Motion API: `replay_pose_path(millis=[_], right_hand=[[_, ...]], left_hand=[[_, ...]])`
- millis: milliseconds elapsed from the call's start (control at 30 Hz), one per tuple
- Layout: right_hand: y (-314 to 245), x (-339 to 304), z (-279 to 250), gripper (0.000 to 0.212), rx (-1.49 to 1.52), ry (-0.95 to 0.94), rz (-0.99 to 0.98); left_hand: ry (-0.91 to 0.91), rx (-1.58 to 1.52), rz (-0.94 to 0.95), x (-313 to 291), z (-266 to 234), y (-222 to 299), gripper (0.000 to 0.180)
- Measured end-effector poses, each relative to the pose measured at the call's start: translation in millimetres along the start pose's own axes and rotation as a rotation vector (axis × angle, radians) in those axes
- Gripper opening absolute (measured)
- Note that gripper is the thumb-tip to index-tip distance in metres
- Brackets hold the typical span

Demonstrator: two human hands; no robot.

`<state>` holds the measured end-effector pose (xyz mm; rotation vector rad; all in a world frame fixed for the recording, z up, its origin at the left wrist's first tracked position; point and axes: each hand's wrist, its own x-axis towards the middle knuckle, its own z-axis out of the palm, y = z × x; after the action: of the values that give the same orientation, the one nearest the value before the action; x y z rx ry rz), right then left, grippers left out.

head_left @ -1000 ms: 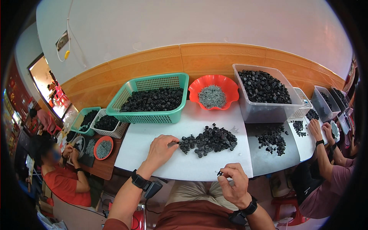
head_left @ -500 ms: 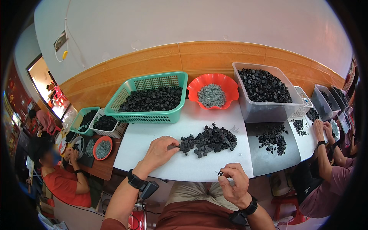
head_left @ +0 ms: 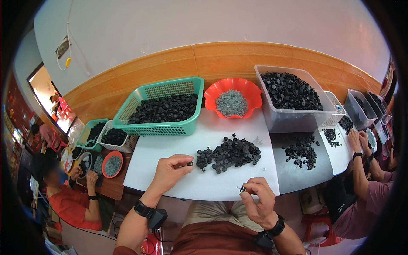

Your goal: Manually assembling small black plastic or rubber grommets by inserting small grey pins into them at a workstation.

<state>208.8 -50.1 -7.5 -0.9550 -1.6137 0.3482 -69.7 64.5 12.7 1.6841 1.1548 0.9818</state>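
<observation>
A heap of small round black plastic parts [head_left: 233, 154] lies on the white tabletop [head_left: 170, 146] in front of me. Left of that heap, my left hand [head_left: 172, 171] is closed in a pinch on one small black plastic part [head_left: 190, 163], held just above the table. By the front edge, my right hand [head_left: 259, 202] pinches another small black plastic part [head_left: 242, 189] between thumb and forefinger. A thin metal pin seems to stick out of that one. The two hands are apart from each other.
Behind the heap stand a green basket [head_left: 159, 128] of black parts, a red scalloped bowl [head_left: 212, 91] of thin grey metal pins, and a clear bin [head_left: 293, 121] of black parts. Another black heap [head_left: 301, 152] lies on a dark board. Co-workers sit at left [head_left: 76, 208] and right [head_left: 369, 204].
My left hand has drawn back from the edge of the heap, leftward and slightly nearer, with a black part in its fingers. The right hand has barely moved.
</observation>
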Motion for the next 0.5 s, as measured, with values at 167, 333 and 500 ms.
replay_pose_path(millis=[167, 333, 500], right_hand=[[1.3, 2.1, 3.7, 0.022, 0.013, 0.01, -0.031], [-0.8, 2.0, 10.7, 0.022, 0.07, 0.001, 0.006], [-6.0, 5.6, 14.8, 0.021, 0.069, -0.034, 0.015]], left_hand=[[-0.074, -0.302, -0.138, -12.0, 7.8, 6.4, 0.031], [-0.132, -0.505, -0.226, -22.6, 20.7, 14.7, 0.029], [-0.18, -0.65, -0.27, -31.5, 35.2, 18.6, 0.029]])
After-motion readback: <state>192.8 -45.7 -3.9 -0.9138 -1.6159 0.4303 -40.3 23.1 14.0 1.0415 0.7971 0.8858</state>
